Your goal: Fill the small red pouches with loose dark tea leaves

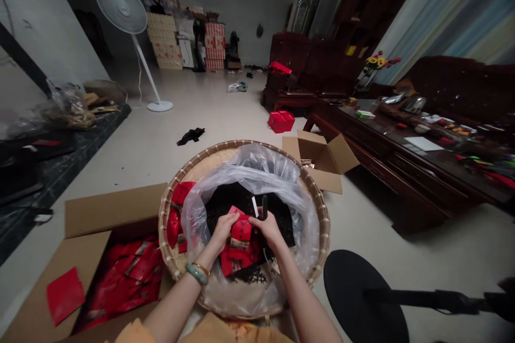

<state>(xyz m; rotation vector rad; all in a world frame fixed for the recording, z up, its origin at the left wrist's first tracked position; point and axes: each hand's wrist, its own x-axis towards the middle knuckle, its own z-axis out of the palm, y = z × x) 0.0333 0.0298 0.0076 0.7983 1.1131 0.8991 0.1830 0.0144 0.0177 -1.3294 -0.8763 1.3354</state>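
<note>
My left hand (223, 231), with bracelets on its wrist, grips the left edge of a small red packet (240, 233). My right hand (269, 228) is closed round a slim black handle (264, 207) that points up, with a thin white strip (255, 206) beside it; whether the two are one tool I cannot tell. The right thumb touches the packet's right edge. Below both hands, a clear plastic bag (303, 209) lies open with dark, thin pieces (225, 195) inside. More red packets lie under the held one. The bag sits in a round woven basket (323, 214).
Left of the basket, an open carton (86, 254) is full of red packets. A smaller open carton (340, 156) stands beyond, near a dark wooden table (386, 166). A black round stand base (364, 300) is at right. A white fan (160, 106) stands farther back.
</note>
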